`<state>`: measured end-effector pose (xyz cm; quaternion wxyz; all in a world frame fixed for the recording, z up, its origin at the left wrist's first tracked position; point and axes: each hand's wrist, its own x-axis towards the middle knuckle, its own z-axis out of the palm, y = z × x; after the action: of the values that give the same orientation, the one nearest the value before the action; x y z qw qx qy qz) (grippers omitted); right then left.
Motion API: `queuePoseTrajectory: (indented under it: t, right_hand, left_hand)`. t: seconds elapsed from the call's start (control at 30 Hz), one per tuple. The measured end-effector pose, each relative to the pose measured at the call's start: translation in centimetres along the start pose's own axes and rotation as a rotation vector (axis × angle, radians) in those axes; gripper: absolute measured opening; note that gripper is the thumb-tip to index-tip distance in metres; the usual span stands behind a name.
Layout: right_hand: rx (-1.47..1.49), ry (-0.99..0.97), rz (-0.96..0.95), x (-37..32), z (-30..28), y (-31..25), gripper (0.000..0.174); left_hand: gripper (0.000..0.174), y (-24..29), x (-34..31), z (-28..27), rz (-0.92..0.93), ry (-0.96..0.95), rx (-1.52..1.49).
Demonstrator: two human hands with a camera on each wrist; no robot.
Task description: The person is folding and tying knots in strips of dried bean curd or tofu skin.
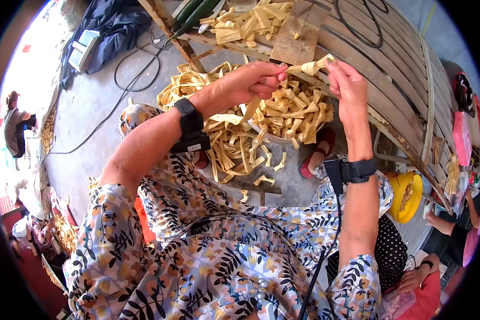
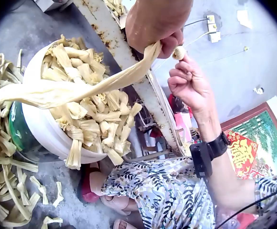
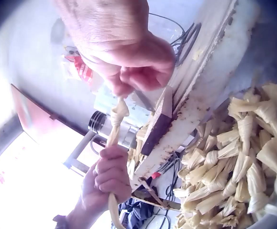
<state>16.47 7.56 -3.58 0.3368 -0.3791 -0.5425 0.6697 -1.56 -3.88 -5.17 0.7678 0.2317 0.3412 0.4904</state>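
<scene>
A pale yellow strip with a knot [image 1: 309, 68] is stretched between the two hands above a white bucket of knotted pieces [image 1: 290, 109]. On the knot's left side the left hand [image 1: 256, 81] grips the strip with curled fingers; the strip's long tail [image 2: 105, 85] hangs from that hand across the bucket in the left wrist view. The right hand [image 1: 349, 88] pinches the short end just past the knot. In the right wrist view the knot [image 3: 119, 110] lies directly below the right hand [image 3: 129, 57], with the left hand [image 3: 112, 174] closed round the strip further down.
Long loose strips [image 1: 226, 144] lie left of the bucket, some knotted pieces on the floor. A slatted bench [image 1: 389, 80] with a rusty frame holds a wooden block [image 1: 296, 42] and more pieces. A yellow bucket [image 1: 405, 197] stands at right. Other people are at both sides.
</scene>
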Motion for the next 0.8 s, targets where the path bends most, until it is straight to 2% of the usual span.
queuePoseTrajectory:
  t: [0.07,0.17,0.2,0.3,0.47,0.6,0.7,0.8]
  right_hand:
    - [-0.123,-0.101,0.049,0.0,0.2,0.1,0.031]
    - [-0.1,-0.211,0.097,-1.3,1.8,0.0,0.03]
    - [-0.053,-0.266,0.091,-1.2,1.7,0.4,0.024]
    - [0.073,-0.3,0.034,-0.7,1.3,0.9,0.018]
    - [0.113,-0.251,0.082,-0.2,1.4,0.5,0.014]
    - [0.156,-0.173,0.051,1.2,1.1,0.7,0.013]
    - [0.152,-0.069,-0.01,2.7,1.1,0.4,0.013]
    - [0.214,-0.004,-0.058,4.7,1.8,0.5,0.014]
  left_hand:
    - [0.023,-0.3,0.0,-0.4,-0.012,-0.002,-0.018]
    - [0.024,-0.5,0.1,-0.4,-0.024,-0.008,-0.014]
    - [0.024,-0.5,0.1,-0.4,-0.023,-0.011,-0.006]
    - [0.024,-0.2,0.2,-0.4,-0.015,-0.021,0.044]
    - [0.025,0.4,0.3,-0.9,-0.001,-0.039,0.125]
    - [0.026,1.9,0.2,-0.7,0.101,0.13,0.608]
    - [0.024,3.5,0.9,-2.0,0.318,0.223,0.972]
    - [0.021,6.1,2.3,-3.1,0.466,0.419,1.147]
